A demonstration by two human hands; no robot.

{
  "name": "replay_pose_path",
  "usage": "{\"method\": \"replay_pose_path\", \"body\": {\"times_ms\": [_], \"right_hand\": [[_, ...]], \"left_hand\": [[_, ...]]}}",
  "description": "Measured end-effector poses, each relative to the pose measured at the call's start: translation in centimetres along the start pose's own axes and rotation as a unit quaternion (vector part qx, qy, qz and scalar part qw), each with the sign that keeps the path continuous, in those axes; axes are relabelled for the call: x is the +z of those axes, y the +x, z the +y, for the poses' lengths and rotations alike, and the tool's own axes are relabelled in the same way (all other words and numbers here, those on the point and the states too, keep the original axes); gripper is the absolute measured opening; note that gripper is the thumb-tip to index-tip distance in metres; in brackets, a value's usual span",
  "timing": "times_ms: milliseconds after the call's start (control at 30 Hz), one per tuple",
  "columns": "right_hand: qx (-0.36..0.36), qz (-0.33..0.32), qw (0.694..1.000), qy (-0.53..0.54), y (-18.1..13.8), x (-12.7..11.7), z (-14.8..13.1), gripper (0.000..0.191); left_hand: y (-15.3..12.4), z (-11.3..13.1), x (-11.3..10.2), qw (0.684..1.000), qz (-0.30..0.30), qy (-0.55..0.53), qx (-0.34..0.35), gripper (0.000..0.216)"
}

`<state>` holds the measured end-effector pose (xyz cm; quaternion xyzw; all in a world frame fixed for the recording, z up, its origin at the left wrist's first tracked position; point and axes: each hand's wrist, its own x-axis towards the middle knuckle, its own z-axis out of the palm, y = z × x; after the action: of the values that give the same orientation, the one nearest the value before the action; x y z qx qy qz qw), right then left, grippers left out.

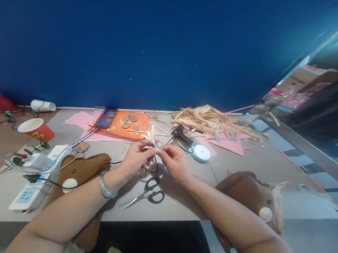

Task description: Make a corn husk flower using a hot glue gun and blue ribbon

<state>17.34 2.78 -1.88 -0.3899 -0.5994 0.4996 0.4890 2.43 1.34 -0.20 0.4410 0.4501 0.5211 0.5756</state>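
I pinch a pale husk piece point(151, 133) upright at my fingertips.
My left hand point(136, 155) clamps its base between thumb and forefinger; my right hand point(174, 162) meets it, fingertips pressed together, their grip hidden. Scissors point(144, 196) lie nearer me than my fingers, a ribbon spool point(201, 153) to my fingers' right.

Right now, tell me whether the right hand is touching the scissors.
Apart. The head view shows tabletop between the right hand and the scissors, which lie nearer the person.
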Motion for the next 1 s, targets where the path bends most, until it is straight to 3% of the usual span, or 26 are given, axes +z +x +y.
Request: {"method": "replay_pose_path", "body": {"times_ms": [167, 333, 567, 900, 1000], "right_hand": [[0.019, -0.008, 1.0, 0.006, 0.0, 0.0, -0.4, 0.032], [0.026, -0.021, 0.999, 0.009, -0.1, -0.1, -0.7, 0.033], [0.02, -0.035, 0.999, 0.013, -0.2, -0.2, -0.6, 0.031], [0.045, -0.023, 0.993, 0.109, 0.2, -0.2, -0.4, 0.038], [0.038, -0.022, 0.997, 0.056, 0.2, -0.3, -0.5, 0.041]], "left_hand": [[0.2, -0.4, -0.2, 0.999, -0.031, 0.002, 0.01, 0.03], [0.2, -0.6, -0.3, 1.0, -0.017, -0.015, -0.002, 0.033], [-0.1, -0.1, -0.2, 0.998, -0.044, 0.017, 0.045, 0.025], [-0.1, 1.6, 0.0, 0.999, 0.045, -0.004, 0.003, 0.036], [-0.2, 1.9, 0.1, 0.999, 0.038, 0.005, 0.008, 0.037]]}}
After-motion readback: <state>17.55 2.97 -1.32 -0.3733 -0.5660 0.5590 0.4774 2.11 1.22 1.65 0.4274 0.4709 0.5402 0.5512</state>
